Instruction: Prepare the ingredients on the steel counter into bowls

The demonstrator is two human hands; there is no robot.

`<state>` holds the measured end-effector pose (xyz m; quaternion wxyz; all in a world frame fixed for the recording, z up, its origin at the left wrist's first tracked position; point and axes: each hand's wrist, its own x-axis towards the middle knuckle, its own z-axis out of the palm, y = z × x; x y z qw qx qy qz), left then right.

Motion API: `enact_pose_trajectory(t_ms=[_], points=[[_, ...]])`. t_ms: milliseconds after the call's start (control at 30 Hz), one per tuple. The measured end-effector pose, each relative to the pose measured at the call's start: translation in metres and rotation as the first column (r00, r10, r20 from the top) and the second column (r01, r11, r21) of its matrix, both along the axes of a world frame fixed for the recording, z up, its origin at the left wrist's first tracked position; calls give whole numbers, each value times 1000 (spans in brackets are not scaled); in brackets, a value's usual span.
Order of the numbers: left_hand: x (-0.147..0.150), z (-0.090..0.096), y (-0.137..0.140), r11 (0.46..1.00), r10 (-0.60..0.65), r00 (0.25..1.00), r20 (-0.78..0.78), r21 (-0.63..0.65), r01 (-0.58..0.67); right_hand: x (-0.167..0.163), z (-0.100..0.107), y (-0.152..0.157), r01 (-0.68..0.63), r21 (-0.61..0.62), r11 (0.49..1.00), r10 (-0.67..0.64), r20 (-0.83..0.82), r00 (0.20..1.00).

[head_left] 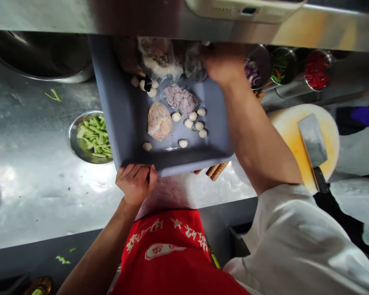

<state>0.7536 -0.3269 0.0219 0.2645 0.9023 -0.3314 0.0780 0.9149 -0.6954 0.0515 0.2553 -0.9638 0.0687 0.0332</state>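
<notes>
A grey-blue plastic bin (184, 164) spans the middle of the view, overlapping a metal bowl of cut green vegetable pieces (94, 137). My left hand (137, 182) is closed around its near left corner. At the far right rim, my right hand (224, 61) is closed on the bin, its fingers blurred and partly hidden. Inside lie a bag of pinkish cut pieces (181, 99), a bag of pale meat (160, 121), several white balls (189, 123) and more clear bags (158, 57) toward the back.
A metal shelf (147, 18) overhangs the far side. To the right, a cleaver (313, 137) rests on a round cutting board (284, 123). Containers of red chillies (317, 71), greens (279, 69) and purple onion (252, 73) stand behind. Brown sticks (217, 171) lie beside the bin; a large pan (39, 57) sits left.
</notes>
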Motion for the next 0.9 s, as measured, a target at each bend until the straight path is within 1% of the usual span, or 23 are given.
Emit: enact_pose_trajectory(t_ms=[33,100,167,200,233,300,367,433,533,633,767,833,900], points=[[0,0,0,1000,-1,1000,-1,-11,1,0,-6,6,4,-18,1000,-5,-49,999],[0,0,-1,1000,1,1000,0,-31,-1,-8,-23,26,27,-102,994,-46,-184,982],[-1,0,-1,999,6,1000,1,-46,-6,-21,-45,47,38,-177,984,-96,-334,938],[-1,0,-1,999,8,1000,1,-50,-8,-27,-57,56,54,-191,980,-124,-378,918],[-1,0,-1,999,9,1000,-1,-53,-9,-33,-68,62,79,-187,979,-148,-393,908],[-1,0,-2,998,8,1000,-1,-59,-8,-39,-87,69,140,-143,980,-183,-356,916],[-1,0,-2,998,7,1000,1,-65,-7,-41,-96,68,169,-104,980,-194,-318,928],[-1,-1,-1,998,11,1000,5,-65,-10,-41,-94,66,178,-108,978,-205,-335,920],[-1,-1,-1,998,12,1000,4,-66,-12,-43,-78,63,179,-112,977,-208,-359,910],[-2,-2,-2,997,12,1000,3,-73,-12,-48,-59,55,182,-54,982,-190,-319,929],[-2,-2,-2,997,18,1000,4,-75,-18,-53,-37,33,203,46,978,-181,-290,940],[-2,-3,-1,997,18,1000,8,-78,-17,-50,-32,23,200,74,977,-167,-318,933],[-2,-3,-1,997,15,1000,15,-80,-14,-45,-33,21,152,92,984,-114,-327,938]])
